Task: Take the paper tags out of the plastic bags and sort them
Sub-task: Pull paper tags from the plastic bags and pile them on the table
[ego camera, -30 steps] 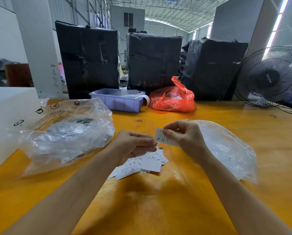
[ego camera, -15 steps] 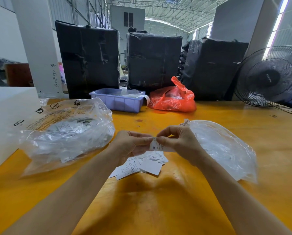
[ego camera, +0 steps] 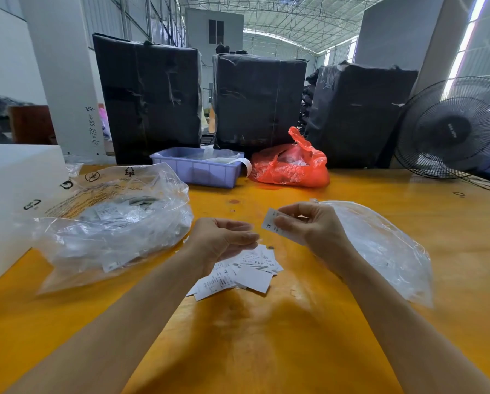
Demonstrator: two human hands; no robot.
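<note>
Currently my right hand (ego camera: 309,226) pinches an XL paper tag (ego camera: 269,223) just above the loose tag pile (ego camera: 238,273), while my left hand (ego camera: 224,240), fingers loosely curled, holds nothing beside that pile.

I see a bright room. Daylight comes in through the roof far back and a glowing strip at the top right. The yellow table (ego camera: 408,251) shines with soft glare. My arms drop fuzzy shadows near the bottom. Straight things bend at the edges. The left side looks a bit blurry.
</note>
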